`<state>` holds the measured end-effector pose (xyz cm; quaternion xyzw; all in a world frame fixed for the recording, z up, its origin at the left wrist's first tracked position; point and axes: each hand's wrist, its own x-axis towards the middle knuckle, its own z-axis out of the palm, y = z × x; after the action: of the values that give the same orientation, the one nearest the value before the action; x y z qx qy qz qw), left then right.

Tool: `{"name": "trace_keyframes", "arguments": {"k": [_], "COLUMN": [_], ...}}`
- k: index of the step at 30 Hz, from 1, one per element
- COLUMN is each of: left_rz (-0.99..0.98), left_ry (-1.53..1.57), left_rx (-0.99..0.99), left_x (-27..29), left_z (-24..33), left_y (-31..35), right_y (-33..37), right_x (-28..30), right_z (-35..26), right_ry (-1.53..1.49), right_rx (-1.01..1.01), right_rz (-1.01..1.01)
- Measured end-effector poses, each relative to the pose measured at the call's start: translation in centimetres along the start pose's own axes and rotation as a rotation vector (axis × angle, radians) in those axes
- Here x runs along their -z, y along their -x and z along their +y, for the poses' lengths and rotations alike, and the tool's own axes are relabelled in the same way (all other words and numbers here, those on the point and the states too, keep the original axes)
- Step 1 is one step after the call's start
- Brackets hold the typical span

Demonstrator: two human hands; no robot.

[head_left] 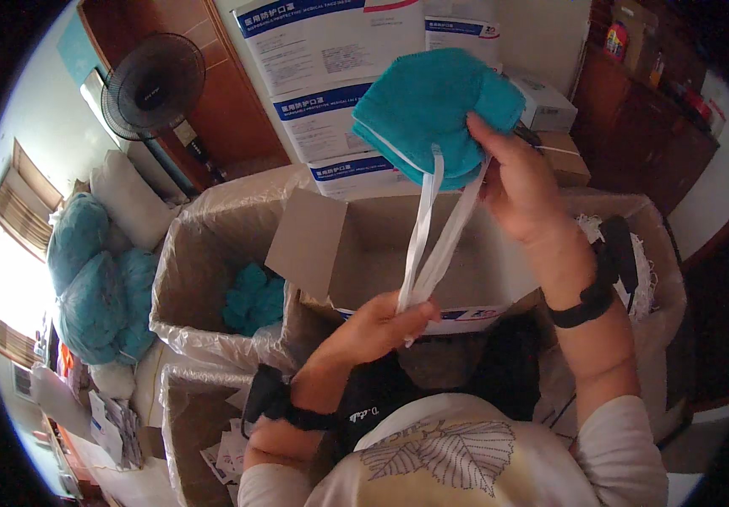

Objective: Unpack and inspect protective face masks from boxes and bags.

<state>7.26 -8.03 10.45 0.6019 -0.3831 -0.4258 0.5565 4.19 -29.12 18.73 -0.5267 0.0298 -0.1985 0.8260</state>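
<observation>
The open carton (307, 245) serves as the reference for all positions. The teal face mask (423, 97) is held raised above the far side of the carton; whether it is a single piece or several nested pieces cannot be told. The right hand (523, 182) grips the mask at its right end, thumb pressed on the visible face, the other fingers largely hidden behind it. Two white straps (425, 228) extend from the mask down across the carton opening to the left hand (373, 328), which pinches their lower ends between thumb and fingers at the carton's near edge. Left of the carton, a plastic-lined box (177, 283) contains teal pieces (253, 300). Right of the carton, a second lined box (668, 279) contains white strands (641, 270). Printed cartons (322, 55) are stacked behind the carton. A black fan (153, 87) stands beyond it, to the left.
</observation>
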Motion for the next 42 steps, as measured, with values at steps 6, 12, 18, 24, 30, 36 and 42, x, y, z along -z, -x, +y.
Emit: {"name": "trace_keyframes", "arguments": {"k": [6,12,18,24,30,36,42], "left_rz": [0.034,0.248,0.417,-0.16,0.404,0.733,0.687], "left_ry": [-0.018,-0.409,-0.948,0.726,1.307,1.101,0.96], "left_rx": [0.0,-0.136,-0.504,-0.498,-0.352,-0.229,-0.081], "left_x": [-0.1,0.9,-0.2,-1.4,-3.1,-3.8,-4.1], "left_z": [0.9,1.9,8.1,4.7,-2.0,-8.9,-8.9], "left_y": [1.8,3.8,6.5,6.6,7.4,8.2,6.8], "right_y": [-0.3,0.2,0.4,5.6,13.5,13.9,12.6], "right_x": [0.6,-0.3,0.3,-3.4,-2.2,-1.9,-3.5], "right_z": [1.1,0.7,2.9,15.2,17.8,15.2,16.2], "right_ry": [-0.052,-0.077,-0.224,0.058,-0.014,0.273,0.42], "right_rx": [-0.012,-0.041,-0.166,-0.34,-1.428,-0.694,-0.34], "right_rz": [0.062,0.045,-0.035,-0.547,-0.576,-0.5,-0.478]}}
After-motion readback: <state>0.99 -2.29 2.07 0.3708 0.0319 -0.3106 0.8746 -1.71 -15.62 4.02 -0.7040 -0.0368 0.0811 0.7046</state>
